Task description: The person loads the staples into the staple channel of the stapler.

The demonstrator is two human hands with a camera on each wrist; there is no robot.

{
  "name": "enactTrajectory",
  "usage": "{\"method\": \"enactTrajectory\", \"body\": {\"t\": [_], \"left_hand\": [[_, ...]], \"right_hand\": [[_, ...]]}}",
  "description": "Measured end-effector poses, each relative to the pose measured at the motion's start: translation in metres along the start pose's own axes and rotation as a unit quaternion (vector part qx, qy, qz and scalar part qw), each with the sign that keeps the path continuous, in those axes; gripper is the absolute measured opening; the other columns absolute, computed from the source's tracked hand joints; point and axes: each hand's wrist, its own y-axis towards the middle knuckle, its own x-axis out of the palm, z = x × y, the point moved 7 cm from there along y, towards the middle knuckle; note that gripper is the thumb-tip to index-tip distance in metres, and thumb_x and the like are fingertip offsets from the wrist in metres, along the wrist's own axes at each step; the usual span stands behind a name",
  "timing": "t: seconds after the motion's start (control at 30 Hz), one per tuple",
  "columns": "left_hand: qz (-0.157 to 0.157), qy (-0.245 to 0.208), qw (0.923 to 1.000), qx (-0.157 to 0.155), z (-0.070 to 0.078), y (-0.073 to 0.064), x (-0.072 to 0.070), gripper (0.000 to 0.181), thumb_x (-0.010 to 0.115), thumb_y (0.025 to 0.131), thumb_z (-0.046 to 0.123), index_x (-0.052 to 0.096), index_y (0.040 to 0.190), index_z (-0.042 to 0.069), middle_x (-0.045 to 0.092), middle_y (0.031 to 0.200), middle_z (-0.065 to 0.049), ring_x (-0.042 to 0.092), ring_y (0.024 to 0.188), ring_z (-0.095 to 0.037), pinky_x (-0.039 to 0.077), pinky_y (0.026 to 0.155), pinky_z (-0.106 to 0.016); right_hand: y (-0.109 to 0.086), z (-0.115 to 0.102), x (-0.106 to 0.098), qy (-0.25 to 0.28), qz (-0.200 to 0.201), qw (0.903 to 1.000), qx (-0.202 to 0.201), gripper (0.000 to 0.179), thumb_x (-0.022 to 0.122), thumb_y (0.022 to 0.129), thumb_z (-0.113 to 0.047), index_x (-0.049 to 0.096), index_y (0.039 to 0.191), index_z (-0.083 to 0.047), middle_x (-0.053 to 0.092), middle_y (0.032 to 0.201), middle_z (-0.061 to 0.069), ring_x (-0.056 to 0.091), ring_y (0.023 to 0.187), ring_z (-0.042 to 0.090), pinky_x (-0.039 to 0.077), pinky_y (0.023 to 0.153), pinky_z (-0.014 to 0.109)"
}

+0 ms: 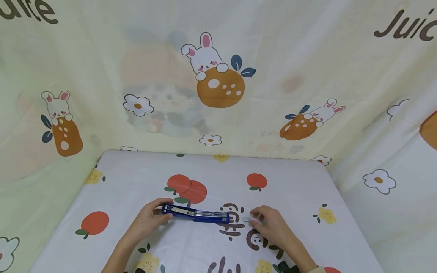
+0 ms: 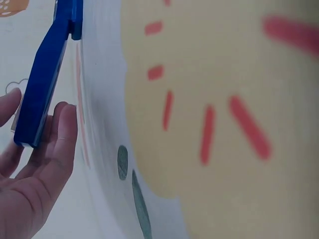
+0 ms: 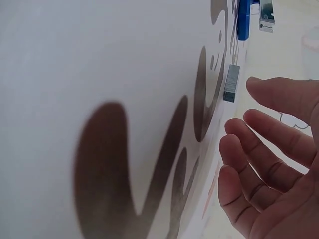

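A blue stapler (image 1: 196, 214) lies unfolded over the white cloth, its metal staple channel showing. My left hand (image 1: 153, 217) holds its left end, thumb on the near side and fingers at the far side. In the left wrist view the end of the blue stapler (image 2: 37, 99) lies between the thumb and fingers of my left hand (image 2: 40, 169). A short grey strip of staples (image 3: 231, 83) lies on the cloth to the right of the stapler. Beside it is my right hand (image 1: 269, 223), fingers loosely bent, thumb tip close to the strip and nothing gripped.
The table is covered by a white cloth (image 1: 290, 197) printed with fruit, flowers and dark lettering. Behind it and at both sides hang pale curtains (image 1: 259, 113) with rabbit prints. Something black (image 1: 286, 267) shows by the right wrist at the bottom edge.
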Motion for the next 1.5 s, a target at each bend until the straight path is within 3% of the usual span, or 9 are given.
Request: {"method": "enactTrajectory", "body": {"t": [0.5, 0.7, 1.5], "left_hand": [[0.013, -0.049, 0.9980, -0.037, -0.005, -0.001, 0.002, 0.049, 0.074, 0.094, -0.004, 0.062, 0.141, 0.003, 0.053, 0.153, -0.027, 0.069, 0.124, -0.032, 0.064, 0.091, -0.027], [0.019, -0.035, 0.9978, -0.054, -0.006, -0.001, 0.002, 0.050, 0.074, 0.095, -0.003, 0.062, 0.142, 0.004, 0.054, 0.153, -0.026, 0.069, 0.122, -0.030, 0.065, 0.092, -0.029], [0.015, -0.038, 0.9967, -0.070, -0.010, 0.003, 0.003, 0.048, 0.074, 0.095, -0.002, 0.063, 0.141, 0.006, 0.053, 0.155, -0.026, 0.070, 0.113, -0.022, 0.064, 0.087, -0.028]], "right_hand": [[0.005, 0.004, 0.008, 0.049, -0.014, 0.9986, -0.012, 0.020, 0.086, 0.088, -0.011, 0.079, 0.106, -0.013, 0.071, 0.091, -0.006, 0.055, 0.077, 0.003, 0.051, 0.065, 0.017], [0.006, 0.002, 0.009, 0.058, -0.025, 0.9976, -0.027, 0.019, 0.086, 0.088, -0.012, 0.078, 0.106, -0.011, 0.070, 0.089, -0.005, 0.055, 0.076, 0.004, 0.051, 0.065, 0.018], [0.011, -0.004, 0.009, 0.021, -0.053, 0.9978, -0.034, 0.013, 0.086, 0.087, -0.009, 0.082, 0.100, -0.010, 0.066, 0.087, -0.005, 0.051, 0.072, 0.003, 0.047, 0.060, 0.018]]}}
